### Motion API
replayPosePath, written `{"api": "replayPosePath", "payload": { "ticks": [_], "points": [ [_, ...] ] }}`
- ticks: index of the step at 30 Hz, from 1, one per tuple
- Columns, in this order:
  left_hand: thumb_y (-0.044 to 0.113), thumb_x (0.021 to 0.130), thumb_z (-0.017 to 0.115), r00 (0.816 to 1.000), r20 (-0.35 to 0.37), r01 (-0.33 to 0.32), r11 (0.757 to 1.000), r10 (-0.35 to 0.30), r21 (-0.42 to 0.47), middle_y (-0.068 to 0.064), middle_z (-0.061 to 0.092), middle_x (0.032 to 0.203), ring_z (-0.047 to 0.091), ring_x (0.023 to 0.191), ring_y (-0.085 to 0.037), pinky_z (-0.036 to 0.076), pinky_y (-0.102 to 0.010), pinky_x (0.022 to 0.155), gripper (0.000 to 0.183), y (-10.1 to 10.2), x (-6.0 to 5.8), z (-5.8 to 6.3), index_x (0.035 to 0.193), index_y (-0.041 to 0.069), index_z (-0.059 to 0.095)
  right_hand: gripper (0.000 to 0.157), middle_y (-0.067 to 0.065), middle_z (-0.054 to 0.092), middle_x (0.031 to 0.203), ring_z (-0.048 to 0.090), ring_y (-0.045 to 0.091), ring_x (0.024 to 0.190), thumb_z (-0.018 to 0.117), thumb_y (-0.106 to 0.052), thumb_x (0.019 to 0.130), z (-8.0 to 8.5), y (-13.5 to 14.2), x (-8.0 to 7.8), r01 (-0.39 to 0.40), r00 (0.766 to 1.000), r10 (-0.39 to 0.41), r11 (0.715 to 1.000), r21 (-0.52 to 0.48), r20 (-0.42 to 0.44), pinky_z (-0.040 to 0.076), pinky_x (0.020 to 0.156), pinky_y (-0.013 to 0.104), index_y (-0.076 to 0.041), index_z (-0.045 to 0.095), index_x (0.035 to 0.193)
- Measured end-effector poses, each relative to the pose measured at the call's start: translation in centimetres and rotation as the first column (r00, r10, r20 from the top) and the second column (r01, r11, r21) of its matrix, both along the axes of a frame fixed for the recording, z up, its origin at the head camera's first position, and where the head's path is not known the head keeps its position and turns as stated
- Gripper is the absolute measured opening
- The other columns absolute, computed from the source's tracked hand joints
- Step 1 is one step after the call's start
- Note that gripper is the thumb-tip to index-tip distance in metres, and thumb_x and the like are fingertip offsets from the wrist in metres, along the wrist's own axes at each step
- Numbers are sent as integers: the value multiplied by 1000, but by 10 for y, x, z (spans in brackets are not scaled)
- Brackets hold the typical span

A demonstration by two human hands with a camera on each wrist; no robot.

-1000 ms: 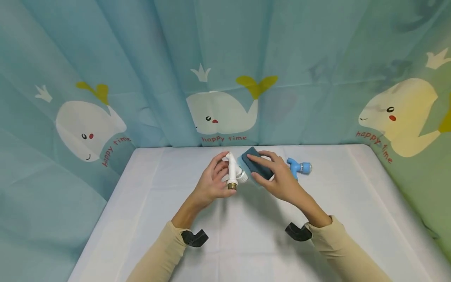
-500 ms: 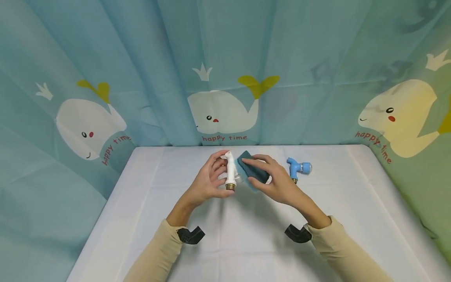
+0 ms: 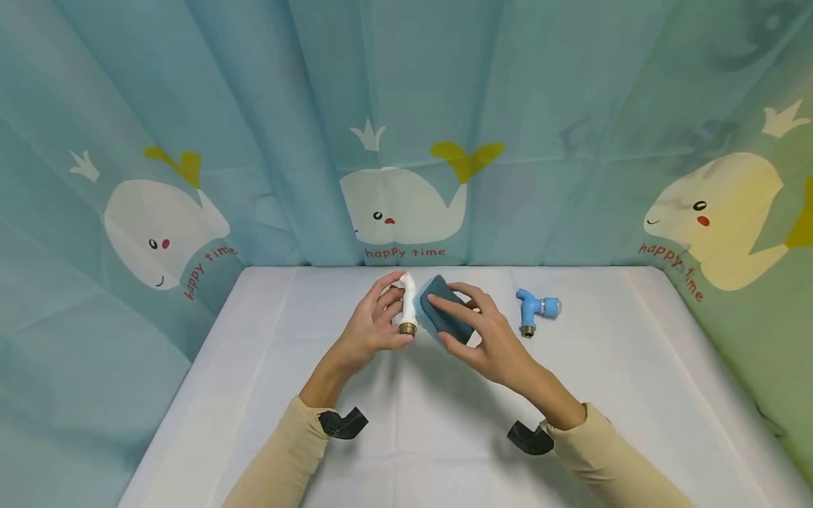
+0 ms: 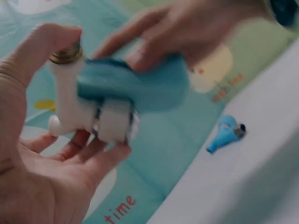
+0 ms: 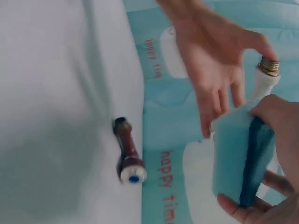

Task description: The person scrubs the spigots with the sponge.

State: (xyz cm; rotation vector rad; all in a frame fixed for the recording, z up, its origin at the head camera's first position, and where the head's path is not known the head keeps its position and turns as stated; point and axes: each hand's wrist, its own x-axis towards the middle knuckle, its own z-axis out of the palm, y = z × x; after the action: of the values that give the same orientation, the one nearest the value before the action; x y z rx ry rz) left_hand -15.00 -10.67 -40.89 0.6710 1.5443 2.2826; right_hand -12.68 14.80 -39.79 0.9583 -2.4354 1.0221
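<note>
My left hand [image 3: 372, 326] holds a white water tap [image 3: 408, 300] upright, with the thumb on its brass threaded end and the fingertips at the opposite side. My right hand [image 3: 488, 331] grips a two-layer sponge [image 3: 447, 310], light blue on one side and dark teal on the other. In the left wrist view the sponge [image 4: 140, 86] lies against the white knob [image 4: 115, 122] of the tap, blurred by motion. From the right wrist view, the sponge [image 5: 233, 151] hides most of the tap, leaving its brass thread [image 5: 269, 66] in sight.
A blue tap [image 3: 533, 309] lies on the white-covered table [image 3: 305, 423], right of my hands. In the right wrist view a dark red tap [image 5: 128, 149] lies near the table's back edge. A whale-printed curtain [image 3: 546, 204] rises behind.
Both hands have shifted a little left. The white tap has turned, and its knob has passed behind the sponge in the head view. The blue tap now shows fully beside my right hand.
</note>
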Motion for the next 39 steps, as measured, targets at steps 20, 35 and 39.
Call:
{"api": "replayPosePath", "payload": {
  "ticks": [20, 35, 39],
  "points": [
    [-9, 69, 89, 997, -48, 65, 998, -65, -6, -14, 42, 142, 49, 130, -22, 54, -34, 99, 115, -1, 2, 2, 161, 6, 21, 53, 9, 54, 144, 59, 26, 119, 73, -17, 97, -3, 7, -3, 13, 972, 15, 993, -117, 233, 56, 75, 35, -19, 57, 148],
    [57, 98, 57, 993, 91, -75, 996, 70, 49, -25, 39, 145, 52, 127, -30, 56, -50, 96, 88, 10, 2, -13, 159, -1, 31, 55, 7, 54, 144, 58, 24, 116, 74, -15, 97, -19, 34, -4, 105, 957, -58, 983, -152, 286, 57, 77, 33, -21, 56, 149],
    [61, 101, 41, 984, 151, -97, 994, 90, 45, -21, 33, 155, 49, 129, -37, 56, -55, 94, 85, 14, 3, -16, 159, 0, 30, 54, 7, 54, 144, 58, 24, 114, 73, -16, 98, -20, 38, -3, 104, 957, -58, 983, -151, 283, 57, 77, 34, -21, 56, 149]
  ]
}}
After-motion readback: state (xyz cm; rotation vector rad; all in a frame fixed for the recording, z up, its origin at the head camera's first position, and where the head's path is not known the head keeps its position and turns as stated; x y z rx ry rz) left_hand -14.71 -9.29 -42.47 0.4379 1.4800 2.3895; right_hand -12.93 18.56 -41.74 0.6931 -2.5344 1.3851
